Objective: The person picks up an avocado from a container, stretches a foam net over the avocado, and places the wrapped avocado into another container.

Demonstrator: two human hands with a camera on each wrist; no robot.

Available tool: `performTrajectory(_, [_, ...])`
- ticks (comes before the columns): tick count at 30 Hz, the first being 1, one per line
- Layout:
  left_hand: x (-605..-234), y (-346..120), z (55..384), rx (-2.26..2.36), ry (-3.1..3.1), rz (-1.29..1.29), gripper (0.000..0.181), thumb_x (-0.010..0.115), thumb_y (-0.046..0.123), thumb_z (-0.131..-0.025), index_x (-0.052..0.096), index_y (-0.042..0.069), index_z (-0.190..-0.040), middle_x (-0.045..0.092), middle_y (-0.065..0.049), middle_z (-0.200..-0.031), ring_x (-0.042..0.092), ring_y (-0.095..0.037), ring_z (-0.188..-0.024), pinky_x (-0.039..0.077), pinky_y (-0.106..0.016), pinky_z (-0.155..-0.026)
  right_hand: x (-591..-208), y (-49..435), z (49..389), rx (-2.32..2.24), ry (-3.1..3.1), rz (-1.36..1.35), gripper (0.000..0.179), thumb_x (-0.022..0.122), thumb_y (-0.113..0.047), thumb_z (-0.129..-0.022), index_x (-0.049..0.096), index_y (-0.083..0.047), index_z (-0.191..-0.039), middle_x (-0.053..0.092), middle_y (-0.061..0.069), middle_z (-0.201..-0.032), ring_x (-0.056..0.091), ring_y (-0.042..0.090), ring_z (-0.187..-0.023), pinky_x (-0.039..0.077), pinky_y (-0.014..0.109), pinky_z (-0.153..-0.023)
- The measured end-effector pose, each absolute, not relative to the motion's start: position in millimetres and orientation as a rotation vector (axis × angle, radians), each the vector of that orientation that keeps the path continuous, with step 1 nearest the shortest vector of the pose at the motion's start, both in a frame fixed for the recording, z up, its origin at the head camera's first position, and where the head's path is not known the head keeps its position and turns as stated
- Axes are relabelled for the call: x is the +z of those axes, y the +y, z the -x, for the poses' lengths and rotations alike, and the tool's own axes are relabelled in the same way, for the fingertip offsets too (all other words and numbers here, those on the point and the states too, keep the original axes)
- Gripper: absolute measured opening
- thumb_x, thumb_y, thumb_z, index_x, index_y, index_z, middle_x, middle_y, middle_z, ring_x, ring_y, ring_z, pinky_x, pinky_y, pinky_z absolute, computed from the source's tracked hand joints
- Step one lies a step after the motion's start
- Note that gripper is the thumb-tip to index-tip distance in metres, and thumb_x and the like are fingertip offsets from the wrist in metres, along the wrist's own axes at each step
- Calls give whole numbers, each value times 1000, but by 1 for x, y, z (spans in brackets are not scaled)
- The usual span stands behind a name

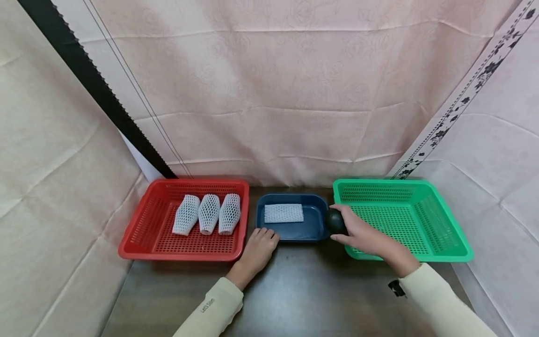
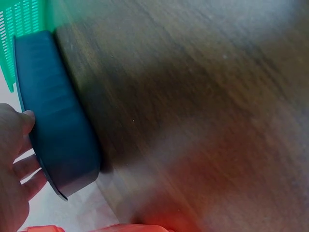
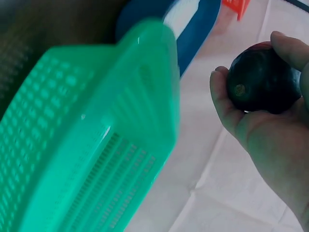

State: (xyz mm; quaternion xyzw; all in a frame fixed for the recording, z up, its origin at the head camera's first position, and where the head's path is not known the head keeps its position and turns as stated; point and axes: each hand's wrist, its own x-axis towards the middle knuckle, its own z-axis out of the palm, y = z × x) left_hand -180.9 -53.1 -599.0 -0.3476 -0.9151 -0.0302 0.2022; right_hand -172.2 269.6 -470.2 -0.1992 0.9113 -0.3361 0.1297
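In my right hand [image 1: 358, 231] I hold a dark, smooth, rounded avocado [image 3: 260, 79], thumb on one side and fingers curled round the other. It is raised over the gap between the blue tray [image 1: 311, 229] and the green basket. My left hand [image 1: 262, 245] is at the tray's near left corner; the left wrist view shows thumb and fingers [image 2: 36, 183] pinching its rim. A white foam net sleeve [image 1: 284, 213] lies flat inside the tray.
To the left stands a red basket [image 1: 189, 256] with three white foam net sleeves [image 1: 208, 214] in it. A green basket [image 1: 446, 220] stands at the right. All rest on a dark wooden table [image 1: 294, 290], with pale cloth [image 1: 286, 93] hanging behind and at both sides.
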Motion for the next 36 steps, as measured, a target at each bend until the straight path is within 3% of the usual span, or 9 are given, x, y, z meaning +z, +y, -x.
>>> performTrajectory(12, [-599,-54,179,-70,-2574,975,12,66,8,-98,74,14,-103,72,-3,-97,64,-20,-90,50,-33,-75,-510,232,142,-739,2760,842,76,79,-20,-92,34,-8,-153,45,12,-151,51,25,-134,50,47,-107])
performTrajectory(20, [-594,-53,180,-61,-2582,978,12,66,8,-98,75,14,-103,72,-3,-97,65,-20,-90,50,-33,-76,-547,221,130,-608,2760,973,77,83,-16,-88,38,-11,-151,45,12,-150,51,28,-135,51,46,-107])
performTrajectory(36, [-597,-53,180,-59,-2580,971,13,64,8,-99,74,14,-102,71,-3,-96,64,-20,-89,50,-33,-75,-587,208,118,-542,2680,887,71,81,-20,-90,44,-8,-150,50,10,-142,53,26,-129,52,46,-103])
